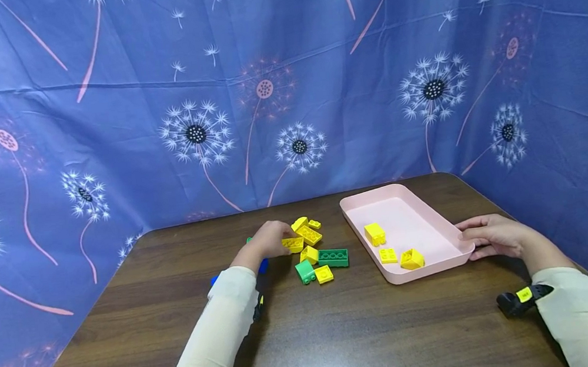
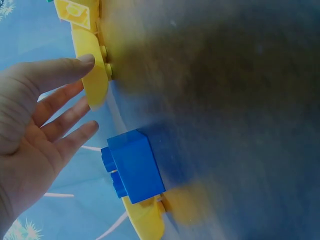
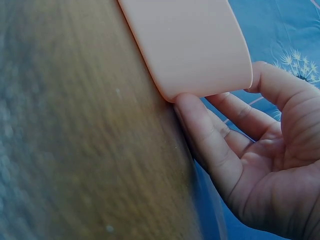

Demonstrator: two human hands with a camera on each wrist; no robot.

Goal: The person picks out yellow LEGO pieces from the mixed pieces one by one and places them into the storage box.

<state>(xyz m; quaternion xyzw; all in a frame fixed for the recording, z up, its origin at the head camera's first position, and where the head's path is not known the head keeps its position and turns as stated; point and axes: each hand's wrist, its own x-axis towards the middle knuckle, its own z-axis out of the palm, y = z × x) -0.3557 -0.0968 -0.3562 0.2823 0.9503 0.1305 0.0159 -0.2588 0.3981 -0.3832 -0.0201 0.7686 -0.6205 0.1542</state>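
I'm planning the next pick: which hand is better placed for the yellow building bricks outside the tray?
Likely the left hand: it's among those yellow building bricks, while the right hand grips the pink tray.

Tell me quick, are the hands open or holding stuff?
Left hand: at a curved yellow toy brick; can't tell if it's closed.
Right hand: closed, holding the pink tray by its edge.

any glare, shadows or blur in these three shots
Head view: pale sheen on the near part of the wooden table, dark shadow alongside the left sleeve; left wrist view: hazy tabletop, with smeared blue and yellow reflections beside the blue brick and yellow brick; right wrist view: soft, smeary wood grain, while the pink tray's edge looks crisper.
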